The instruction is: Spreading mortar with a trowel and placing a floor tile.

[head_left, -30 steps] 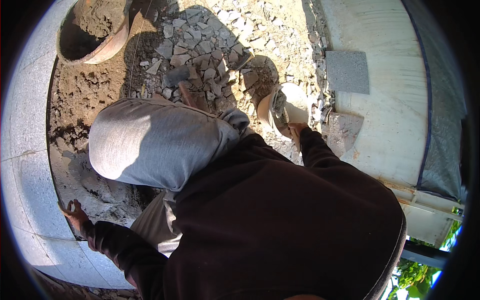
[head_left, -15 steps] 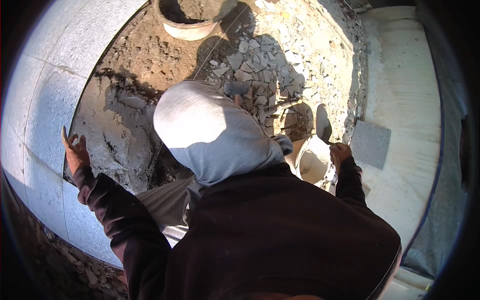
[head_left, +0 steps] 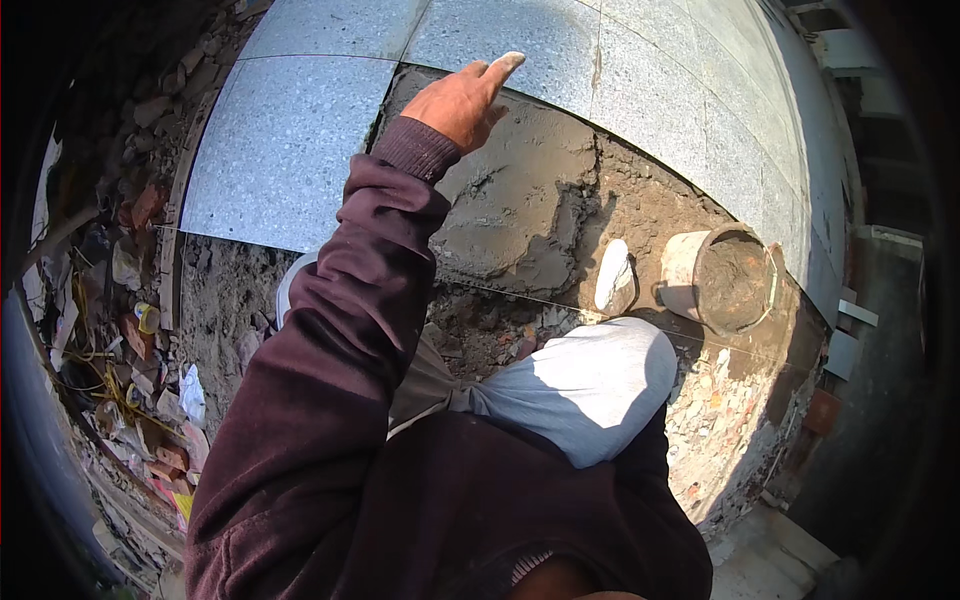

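Left hand (head_left: 458, 105): back uppermost, partly open, one pale-tipped finger extended and the others loosely bent; no object was visible in its grasp. It hung over the inner corner of the paving, where the flat grey wet-mortar bed (head_left: 510, 200) met the speckled blue-grey stone tiles (head_left: 500, 35). The extended fingertip overlapped the tile edge in view; contact could not be determined.

Right hand: out of sight, its arm passing behind the knee in light-grey cloth (head_left: 600, 385); opening and hold could not be told.

Mortar bed: lay directly below and beyond the left hand, bordered by tile edges on two sides, its surface smooth in the middle and ragged along the right margin.

Round, dirty pinkish-grey bucket (head_left: 682, 272): stood on brown soil near the long tile edge, well apart from the left hand, with grey-brown mortar (head_left: 738, 285) inside. A white-topped shoe (head_left: 613, 275) rested between bed and bucket. A thin pale string (head_left: 500, 290) ran past the bed's near edge.
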Available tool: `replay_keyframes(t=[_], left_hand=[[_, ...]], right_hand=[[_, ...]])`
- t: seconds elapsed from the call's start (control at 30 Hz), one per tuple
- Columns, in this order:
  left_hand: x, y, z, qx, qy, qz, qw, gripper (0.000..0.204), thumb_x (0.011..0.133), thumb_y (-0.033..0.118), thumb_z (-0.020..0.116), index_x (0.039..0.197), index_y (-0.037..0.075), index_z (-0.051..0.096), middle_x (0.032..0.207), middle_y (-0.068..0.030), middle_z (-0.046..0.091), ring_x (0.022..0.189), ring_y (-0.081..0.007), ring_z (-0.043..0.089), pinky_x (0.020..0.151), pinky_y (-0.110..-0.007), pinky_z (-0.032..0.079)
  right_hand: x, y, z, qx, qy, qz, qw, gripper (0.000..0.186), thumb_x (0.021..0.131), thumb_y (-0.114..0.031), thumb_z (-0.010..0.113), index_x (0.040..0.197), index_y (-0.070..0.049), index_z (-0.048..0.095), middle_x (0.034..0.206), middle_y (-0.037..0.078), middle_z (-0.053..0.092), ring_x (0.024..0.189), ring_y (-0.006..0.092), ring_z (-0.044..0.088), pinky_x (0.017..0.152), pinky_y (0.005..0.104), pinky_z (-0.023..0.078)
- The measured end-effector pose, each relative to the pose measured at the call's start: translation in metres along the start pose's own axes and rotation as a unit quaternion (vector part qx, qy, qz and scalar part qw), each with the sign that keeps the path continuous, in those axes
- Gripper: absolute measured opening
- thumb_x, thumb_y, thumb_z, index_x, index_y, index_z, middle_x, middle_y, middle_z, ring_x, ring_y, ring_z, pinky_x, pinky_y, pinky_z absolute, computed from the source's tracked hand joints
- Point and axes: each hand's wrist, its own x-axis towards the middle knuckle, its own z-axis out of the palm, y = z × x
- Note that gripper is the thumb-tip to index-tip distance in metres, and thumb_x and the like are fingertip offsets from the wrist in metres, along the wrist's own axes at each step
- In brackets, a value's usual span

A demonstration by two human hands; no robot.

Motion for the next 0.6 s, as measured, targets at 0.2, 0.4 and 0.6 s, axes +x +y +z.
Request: replay_keyframes(t=[0.2,0.4,0.6], left_hand=[[-0.025,-0.001,-0.055,-0.068,0.181,0.024,0.981,0.057,0.077,0.009,0.057,0.126,0.014,0.028,0.099,-0.0139,0.053,0.082,-0.0261,0.057,0.07,-0.033,0.048],[-0.05,-0.01,-0.1,-0.041,0.341,0.033,0.938,0.059,0.074,0.006,0.06,0.125,0.011,0.03,0.099,-0.0114,0.054,0.078,-0.0217,0.06,0.063,-0.031,0.05],[-0.068,-0.029,-0.124,0.016,0.367,0.047,0.929,0.062,0.075,0.007,0.061,0.126,0.013,0.027,0.099,-0.0115,0.054,0.077,-0.0216,0.061,0.063,-0.031,0.051]], right_hand=[[0.093,-0.044,0.027,-0.012,-0.075,-0.025,0.997,0.024,0.068,-0.023,0.065,0.079,-0.003,0.06,0.066,0.007,0.06,0.06,0.0162,0.057,0.056,0.0304,0.045],[0.152,-0.073,0.031,0.047,-0.129,0.104,0.985,0.044,0.064,-0.023,0.07,0.095,0.004,0.055,0.088,0.013,0.06,0.069,0.0212,0.058,0.062,0.0315,0.046],[0.22,-0.081,0.059,0.053,-0.021,0.085,0.995,0.035,0.067,-0.017,0.067,0.091,0.006,0.055,0.084,0.012,0.06,0.059,0.0185,0.058,0.05,0.0306,0.045]])
